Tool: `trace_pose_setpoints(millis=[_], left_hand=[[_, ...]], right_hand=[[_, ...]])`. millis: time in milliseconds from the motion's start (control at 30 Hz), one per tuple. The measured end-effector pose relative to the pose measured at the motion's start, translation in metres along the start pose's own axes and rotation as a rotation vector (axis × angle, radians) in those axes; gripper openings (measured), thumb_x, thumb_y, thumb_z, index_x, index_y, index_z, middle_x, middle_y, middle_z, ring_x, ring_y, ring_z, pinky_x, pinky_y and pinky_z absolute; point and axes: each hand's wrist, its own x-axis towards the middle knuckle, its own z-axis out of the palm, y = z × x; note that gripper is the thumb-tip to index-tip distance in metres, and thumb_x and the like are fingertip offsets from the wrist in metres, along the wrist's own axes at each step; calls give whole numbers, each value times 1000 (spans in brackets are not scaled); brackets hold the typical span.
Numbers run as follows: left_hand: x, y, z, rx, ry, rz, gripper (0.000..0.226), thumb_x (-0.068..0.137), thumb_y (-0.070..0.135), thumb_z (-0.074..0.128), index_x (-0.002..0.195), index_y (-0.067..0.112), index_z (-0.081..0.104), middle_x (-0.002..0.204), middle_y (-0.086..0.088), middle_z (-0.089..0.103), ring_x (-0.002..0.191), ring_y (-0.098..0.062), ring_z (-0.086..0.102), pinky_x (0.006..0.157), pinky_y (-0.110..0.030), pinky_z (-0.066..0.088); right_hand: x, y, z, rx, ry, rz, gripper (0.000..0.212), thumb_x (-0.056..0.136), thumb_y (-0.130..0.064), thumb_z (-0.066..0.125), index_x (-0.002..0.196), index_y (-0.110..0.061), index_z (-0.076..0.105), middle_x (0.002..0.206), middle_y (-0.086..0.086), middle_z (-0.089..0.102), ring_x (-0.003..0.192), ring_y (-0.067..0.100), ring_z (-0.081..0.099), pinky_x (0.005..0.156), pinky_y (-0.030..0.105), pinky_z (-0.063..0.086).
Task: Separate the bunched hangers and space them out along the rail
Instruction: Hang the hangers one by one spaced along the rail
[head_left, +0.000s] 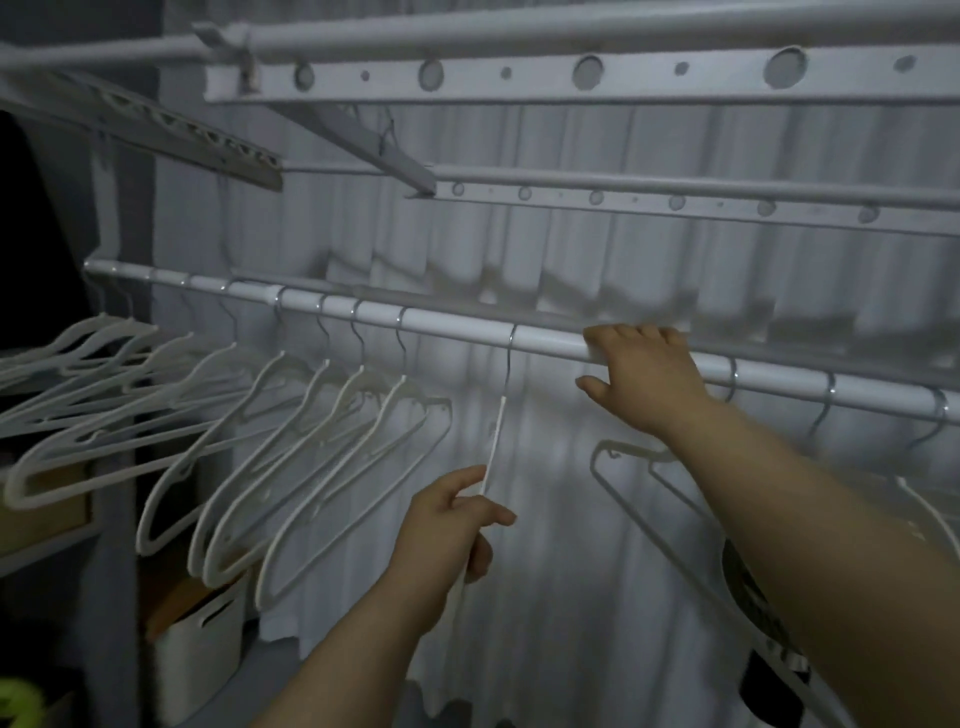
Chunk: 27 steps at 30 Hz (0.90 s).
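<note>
- Left hand (447, 525) pinches a white hanger (496, 436) that is hooked on the rail (452, 325). The hanger hangs edge-on, its long axis running toward the camera.
- Right hand (644, 379) grasps the rail just right of that hook, fingers curled over it.

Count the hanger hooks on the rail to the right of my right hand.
3: one hook just past the right hand on the rail, one farther right, one at the frame's right edge. The arm may hide others.
</note>
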Motion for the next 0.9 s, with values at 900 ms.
trace_pose_setpoints(millis=[900], left_hand=[[56, -3, -102, -35, 9, 18, 40, 82, -8, 44, 113, 15, 54, 57, 1, 68, 25, -10, 35, 30, -13, 27]], right_hand=[[36, -55, 18, 60, 48, 33, 54, 90, -39, 49, 136, -14, 35, 134, 9, 48, 123, 28, 42, 105, 35, 24]])
